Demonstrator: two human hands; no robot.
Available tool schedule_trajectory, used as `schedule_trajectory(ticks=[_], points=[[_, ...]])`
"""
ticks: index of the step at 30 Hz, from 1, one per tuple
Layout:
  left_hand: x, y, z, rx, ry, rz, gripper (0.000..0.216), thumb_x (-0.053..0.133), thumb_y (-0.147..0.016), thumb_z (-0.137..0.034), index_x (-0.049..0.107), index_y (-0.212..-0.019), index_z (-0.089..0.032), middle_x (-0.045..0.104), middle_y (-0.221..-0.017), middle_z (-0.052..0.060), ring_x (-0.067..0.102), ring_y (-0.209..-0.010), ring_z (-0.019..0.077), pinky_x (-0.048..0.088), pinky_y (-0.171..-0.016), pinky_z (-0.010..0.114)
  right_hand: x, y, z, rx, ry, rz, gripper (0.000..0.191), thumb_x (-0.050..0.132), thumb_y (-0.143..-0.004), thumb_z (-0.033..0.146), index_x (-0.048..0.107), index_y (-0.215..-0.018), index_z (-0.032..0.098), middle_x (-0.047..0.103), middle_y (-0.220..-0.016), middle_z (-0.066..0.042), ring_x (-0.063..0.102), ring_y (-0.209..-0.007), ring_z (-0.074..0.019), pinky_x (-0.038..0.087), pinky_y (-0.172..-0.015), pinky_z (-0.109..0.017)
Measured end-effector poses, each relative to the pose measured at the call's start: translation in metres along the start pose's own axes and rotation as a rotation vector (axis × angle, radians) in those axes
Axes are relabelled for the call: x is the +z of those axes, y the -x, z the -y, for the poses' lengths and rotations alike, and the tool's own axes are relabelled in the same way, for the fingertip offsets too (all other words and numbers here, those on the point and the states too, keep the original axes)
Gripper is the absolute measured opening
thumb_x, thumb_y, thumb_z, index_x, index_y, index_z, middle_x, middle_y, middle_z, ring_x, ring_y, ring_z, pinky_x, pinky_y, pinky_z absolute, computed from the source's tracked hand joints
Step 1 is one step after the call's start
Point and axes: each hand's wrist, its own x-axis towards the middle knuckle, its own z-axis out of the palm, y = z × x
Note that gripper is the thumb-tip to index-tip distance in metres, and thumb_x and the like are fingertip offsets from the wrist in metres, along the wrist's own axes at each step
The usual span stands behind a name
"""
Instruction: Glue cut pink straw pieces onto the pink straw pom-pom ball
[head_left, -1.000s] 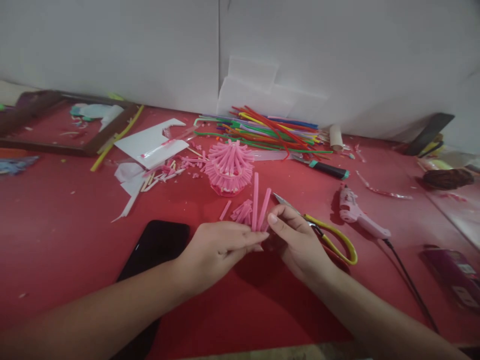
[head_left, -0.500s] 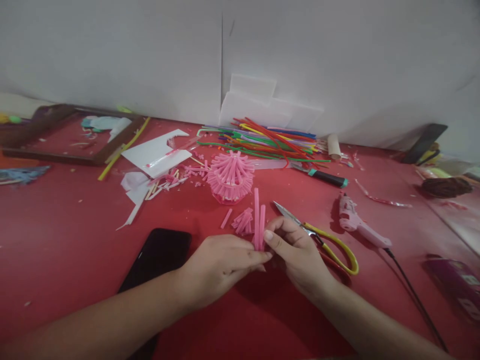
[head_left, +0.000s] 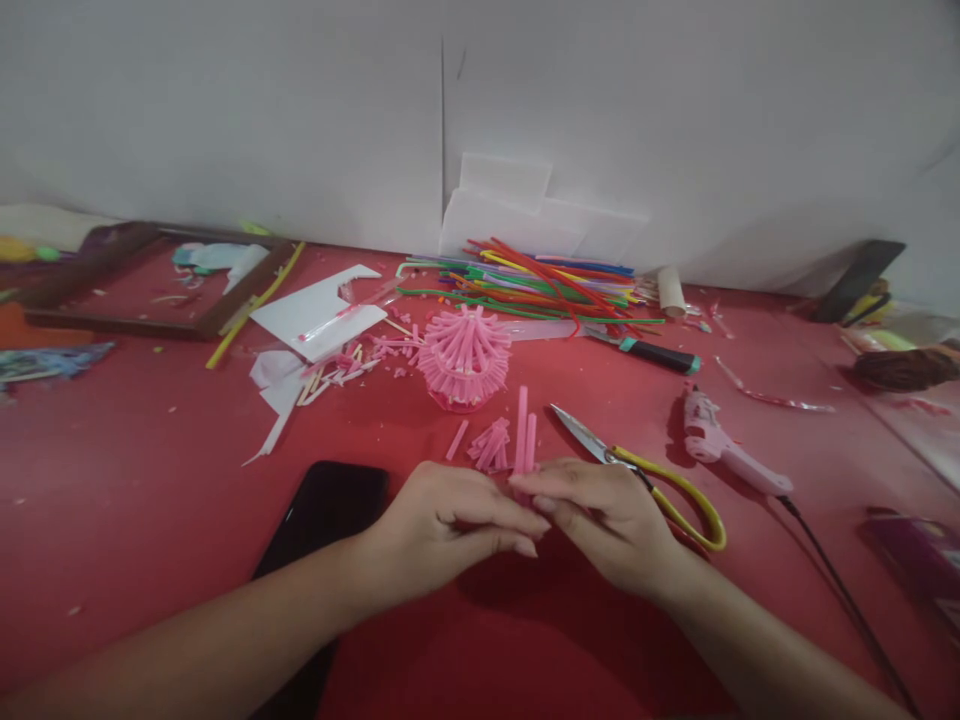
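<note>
Two pink straws (head_left: 523, 430), one taller than the other, stand nearly upright between my hands. My left hand (head_left: 465, 515) is closed around their lower part, which its fingers hide. From the right, my right hand (head_left: 600, 505) pinches the same straws with thumb and fingers. Just beyond lies a small pile of short pink straw pieces (head_left: 491, 445), with one loose piece (head_left: 457, 440) beside it. Farther back stands a round pink construction (head_left: 463, 360) built of straw pieces. Scissors (head_left: 645, 470) with yellow and red handles lie beside my right hand.
A black phone (head_left: 330, 510) lies by my left forearm. At right is a pink glue gun (head_left: 724, 445) with its cord. Behind are colourful pipe cleaners (head_left: 540, 280), a black-handled cutter (head_left: 660, 355) and a cardboard tube (head_left: 670, 291). White paper scraps (head_left: 315, 320) and a brown frame (head_left: 112, 325) are at left.
My right fingers have shifted over the front of the straws and extended toward the left. The straws sit a little lower. The whole view has shifted slightly.
</note>
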Motion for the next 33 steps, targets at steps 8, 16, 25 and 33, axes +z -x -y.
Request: schedule_trajectory(ticks=[8,16,25,33], points=[[-0.001,0.001,-0.002,-0.039,0.171,0.049,0.014,0.071,-0.085,-0.015,0.08,-0.095,-0.02,0.08,-0.077,0.007,0.077,-0.069,0.0149,0.06,-0.066,0.018,0.002,0.003,-0.005,0.092,-0.215,0.019,0.032,0.064,-0.091,0.019,0.071,-0.115,0.038,0.079,-0.098,0.001,0.075,-0.089,-0.0145,0.061,-0.08,-0.028],[0.002,0.003,-0.003,-0.196,0.452,0.154,0.02,0.069,-0.085,-0.011,0.08,-0.095,-0.024,0.08,-0.082,0.007,0.077,-0.073,0.0149,0.061,-0.07,0.019,0.007,0.003,-0.005,0.252,-0.572,0.03,0.019,0.076,-0.082,0.02,0.079,-0.093,0.034,0.079,-0.096,0.0,0.074,-0.089,-0.0131,0.062,-0.081,-0.026],[0.002,-0.001,-0.009,-0.385,0.594,0.11,0.012,0.079,-0.075,-0.017,0.081,-0.085,-0.024,0.08,-0.08,0.003,0.075,-0.071,0.0136,0.06,-0.07,0.021,0.013,0.001,-0.003,0.376,-0.652,-0.134,0.008,0.083,-0.073,0.024,0.08,-0.079,0.03,0.077,-0.075,0.001,0.07,-0.063,-0.0106,0.061,-0.062,-0.021],[0.004,-0.008,-0.003,-0.456,0.686,-0.297,0.026,0.083,-0.075,-0.032,0.063,-0.081,-0.016,0.067,-0.068,-0.005,0.065,-0.059,0.0076,0.056,-0.059,0.019,0.014,0.001,0.0,0.368,-0.548,-0.092,0.005,0.08,-0.075,0.023,0.079,-0.079,0.026,0.077,-0.075,0.0,0.07,-0.063,-0.0115,0.06,-0.064,-0.025]])
